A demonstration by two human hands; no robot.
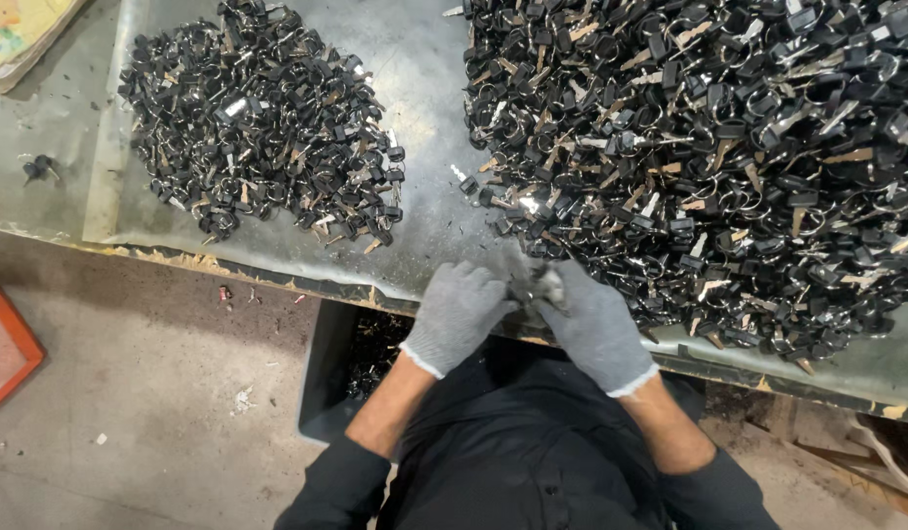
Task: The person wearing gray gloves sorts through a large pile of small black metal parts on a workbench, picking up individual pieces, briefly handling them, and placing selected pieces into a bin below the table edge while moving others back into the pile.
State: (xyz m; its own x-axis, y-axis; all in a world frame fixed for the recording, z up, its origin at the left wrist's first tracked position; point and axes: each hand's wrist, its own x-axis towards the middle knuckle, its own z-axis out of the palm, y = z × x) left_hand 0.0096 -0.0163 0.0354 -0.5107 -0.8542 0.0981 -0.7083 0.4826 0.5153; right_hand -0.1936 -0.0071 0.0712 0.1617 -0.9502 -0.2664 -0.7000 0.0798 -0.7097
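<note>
Both my hands wear grey knit gloves and meet at the near edge of a metal-topped table (pixel 415 59). My left hand (pixel 457 312) and my right hand (pixel 591 319) close together on a small dark piece (pixel 529 280), blurred between the fingers, likely a black-headed key on a ring. A very large heap of black-headed keys on wire rings (pixel 709 147) spreads just beyond and to the right of my right hand. A smaller heap of the same keys (pixel 263 113) lies at the far left of the table.
A dark bin (pixel 328 378) stands under the table edge beside my left forearm, with black bits inside. An orange tray corner (pixel 4 348) lies on the concrete floor at the left. A worn board (pixel 22 34) sits at the top left corner.
</note>
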